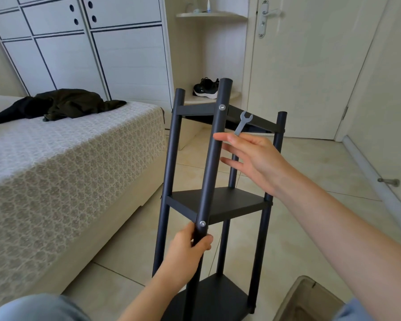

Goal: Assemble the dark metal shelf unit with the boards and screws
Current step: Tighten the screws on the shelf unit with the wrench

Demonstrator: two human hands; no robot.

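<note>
The dark metal shelf unit point(171, 158) stands upright on the tiled floor in front of me, with four poles and three boards: top point(255, 120), middle point(232, 205) and bottom point(215, 297). Silver screws sit in the near pole at the top board point(222, 107) and at the middle board point(202, 223). My left hand point(190, 249) grips the near pole just below the middle screw. My right hand point(257, 161) is raised beside the near pole's upper part. It pinches a small silver wrench point(243, 122), and its other fingers are stretched toward the pole.
A bed point(67, 163) with a patterned cover and dark clothes point(60, 105) lies close on the left. A corner shelf holds a black shoe point(205, 89) behind the unit. A door point(299, 66) is at the right, and a box edge point(303, 300) at the bottom right.
</note>
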